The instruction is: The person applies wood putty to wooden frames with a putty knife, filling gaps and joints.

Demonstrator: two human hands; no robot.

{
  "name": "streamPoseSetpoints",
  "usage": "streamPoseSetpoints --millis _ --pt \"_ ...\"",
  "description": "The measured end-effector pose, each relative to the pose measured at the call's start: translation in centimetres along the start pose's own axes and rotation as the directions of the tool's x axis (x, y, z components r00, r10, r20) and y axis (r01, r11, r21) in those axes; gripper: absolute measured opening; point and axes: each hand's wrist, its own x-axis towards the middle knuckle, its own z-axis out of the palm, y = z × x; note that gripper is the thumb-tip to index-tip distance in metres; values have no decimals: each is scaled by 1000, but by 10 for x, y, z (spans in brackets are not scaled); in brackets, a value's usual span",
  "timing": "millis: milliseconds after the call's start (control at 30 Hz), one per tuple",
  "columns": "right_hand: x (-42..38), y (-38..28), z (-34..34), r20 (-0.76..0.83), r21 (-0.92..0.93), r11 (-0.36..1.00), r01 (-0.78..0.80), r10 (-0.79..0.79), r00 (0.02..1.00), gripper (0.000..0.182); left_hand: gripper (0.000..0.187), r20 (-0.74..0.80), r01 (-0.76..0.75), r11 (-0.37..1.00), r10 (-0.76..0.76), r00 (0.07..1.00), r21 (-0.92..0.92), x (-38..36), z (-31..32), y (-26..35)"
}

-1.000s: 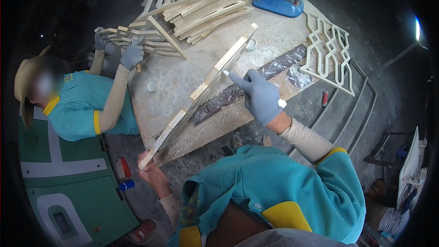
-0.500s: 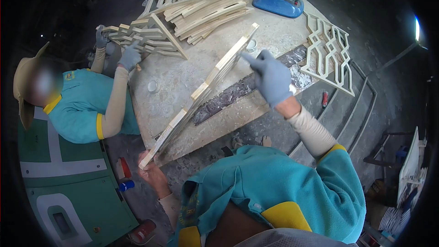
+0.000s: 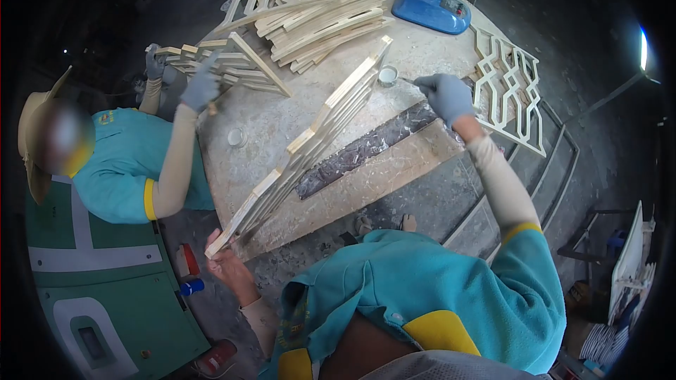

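My bare left hand (image 3: 231,267) grips the lower end of a wooden lattice panel (image 3: 301,142), which stands tilted on edge over the worktable (image 3: 282,109). My right hand (image 3: 448,98), in a grey glove, is closed beside a small round jar (image 3: 388,76), right of the panel and apart from it. A thin dark tip seems to reach from its fingers toward the jar, too small to name. Beneath the hand lies a dark strip smeared with white (image 3: 373,148).
On the left a co-worker's gloved hands (image 3: 201,90) work at another lattice panel (image 3: 225,63). Stacked panels (image 3: 324,14) and a blue fan (image 3: 431,7) stand at the back. One more panel (image 3: 507,91) overhangs the right edge. A second jar (image 3: 237,137) sits on the left.
My right hand has moved right, away from the panel, and now lies near the jar. The panel has shifted slightly left with my left hand. The co-worker's nearer hand is blurred by motion.
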Motion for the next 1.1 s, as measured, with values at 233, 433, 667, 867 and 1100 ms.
streamPoseSetpoints --millis 233,433,667,867,1100 --pt "104 7 45 250 -314 946 76 6 968 23 67 -71 28 1000 -28 997 0 7 1 -1" --pt "131 0 70 269 -437 847 302 -198 943 21 64 -130 8 998 0 991 61 5 10 3" --pt "140 2 86 258 -415 861 294 -198 946 20 62 -87 -4 999 8 996 44 4 2 -3" --pt "141 23 81 322 -317 940 126 -19 947 23 63 -119 36 996 -26 993 79 5 9 3" --pt "88 51 55 386 417 897 -146 -29 922 12 67 -119 21 1000 -19 993 10 8 7 -2"
